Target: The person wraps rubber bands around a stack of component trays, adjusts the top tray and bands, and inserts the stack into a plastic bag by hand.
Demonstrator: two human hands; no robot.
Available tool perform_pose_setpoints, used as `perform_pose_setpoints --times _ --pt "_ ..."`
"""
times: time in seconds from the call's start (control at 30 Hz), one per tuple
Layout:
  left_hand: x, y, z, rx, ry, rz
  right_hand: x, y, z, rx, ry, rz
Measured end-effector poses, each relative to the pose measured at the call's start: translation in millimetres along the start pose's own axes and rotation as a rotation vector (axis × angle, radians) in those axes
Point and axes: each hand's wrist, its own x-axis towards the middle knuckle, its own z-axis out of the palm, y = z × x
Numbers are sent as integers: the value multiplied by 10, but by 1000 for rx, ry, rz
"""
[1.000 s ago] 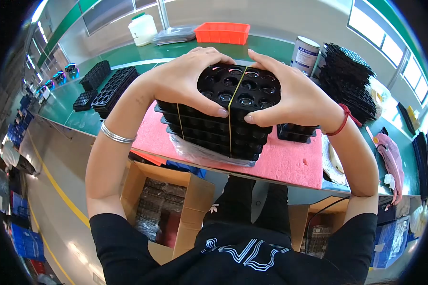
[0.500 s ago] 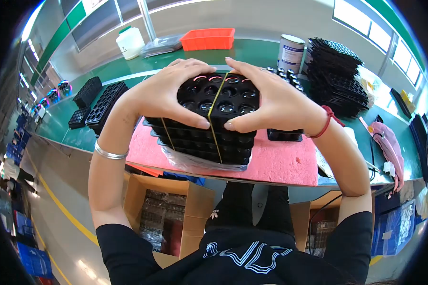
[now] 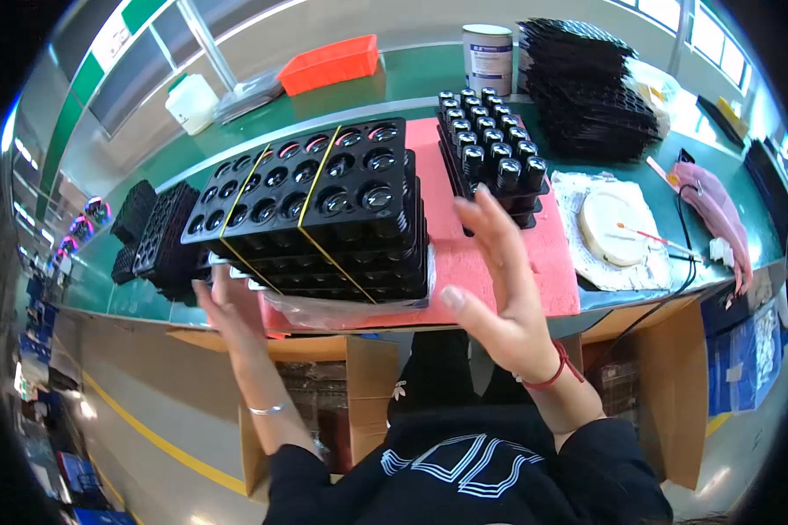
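A stack of black plastic trays (image 3: 324, 197) with round pockets, bound by two yellow bands (image 3: 311, 197), sits on the pink foam sheet (image 3: 547, 284). Clear plastic film (image 3: 350, 313) shows beneath the stack. My left hand (image 3: 235, 319) is just off the stack's lower left front, fingers apart and partly blurred. Over the front of the foam, right of the stack, my right hand (image 3: 508, 306) is raised with its fingers spread and nothing in it. Behind that hand, a smaller black tray (image 3: 451, 175) holds several upright shiny black cylindrical pieces (image 3: 499, 150).
Black trays (image 3: 162, 229) stand at the left, and a tall tray pile (image 3: 587, 96) at the back right. Along the back are a red bin (image 3: 331, 66), a white jug (image 3: 192, 103) and a can (image 3: 488, 66). A round white dish (image 3: 613, 229) lies right. Cardboard boxes (image 3: 665, 367) sit below.
Both hands have come off the banded tray stack and moved down and apart. The stack appears farther left and at another angle, while the view has shifted right.
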Motion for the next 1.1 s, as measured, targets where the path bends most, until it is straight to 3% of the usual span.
perform_pose_setpoints --times 0.03,0.07,0.13,0.2,0.23,0.27,0.33,0.37,0.4,0.43,0.5,0.53,0.63,0.7,1.1 --pt "-159 9 328 -106 39 -126 -62 15 13 -29 -4 40" --pt "-131 -79 221 75 105 -180 -118 50 30 -30 13 40" --pt "-88 -190 114 143 76 -141 -166 174 69 -291 -66 -10" --pt "-194 -118 398 138 184 -134 -202 242 137 -348 -32 -61" --pt "-46 -266 31 -445 -320 -84 -215 258 168 -500 10 -114" --pt "103 -415 -336 -915 -831 -306 -222 278 196 -653 58 -162" --pt "-224 -245 197 325 26 34 -226 328 218 -699 101 -221" --pt "-232 -276 152 268 105 -50 -228 325 213 -719 82 -234" --pt "-78 -390 -206 -499 -339 17 -226 321 195 -745 64 -246" --pt "78 -504 -560 -1168 -796 -260 -219 314 179 -741 69 -257" --pt "62 -492 -555 -1162 -828 -236 -235 298 167 -736 81 -224" --pt "31 -427 -413 -1069 -771 -211 -237 297 158 -718 69 -207" --pt "-224 -227 268 -242 -175 -15 -233 280 104 -667 65 -178" --pt "-271 -158 270 274 120 90 -241 288 114 -635 80 -163" --pt "-316 -169 261 259 202 52 -198 299 104 -638 113 -168"
